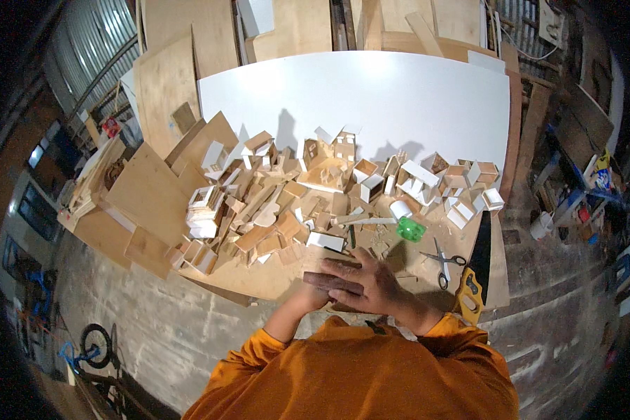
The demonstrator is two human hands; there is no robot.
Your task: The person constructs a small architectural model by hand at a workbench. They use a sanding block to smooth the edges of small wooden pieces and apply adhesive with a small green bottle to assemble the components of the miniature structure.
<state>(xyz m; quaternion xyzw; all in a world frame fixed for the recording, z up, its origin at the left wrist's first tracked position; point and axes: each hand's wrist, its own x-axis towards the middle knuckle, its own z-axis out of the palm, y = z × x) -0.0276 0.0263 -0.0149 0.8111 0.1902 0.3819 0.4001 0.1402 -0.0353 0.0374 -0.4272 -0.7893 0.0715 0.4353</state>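
Note:
My left hand (310, 297) and my right hand (376, 283) meet at the near edge of the wooden table. A flat dark brown strip (332, 282) lies between them; its exact kind is unclear. Both hands close on it, my right fingers reaching across toward the left hand, whose fingers are mostly hidden. Just beyond stands a small white-faced wooden piece (325, 241). To the right of my right hand lie scissors (442, 260) with dark handles, partly spread, and a handsaw (471, 294) with a yellow handle.
Wooden offcuts (259, 241) and small box-like pieces (416, 182) crowd the table, around a little wooden house model (329, 168). A green translucent object (411, 229) sits right of centre. Behind rises a white panel (357, 91); plywood sheets (154, 182) lean at left.

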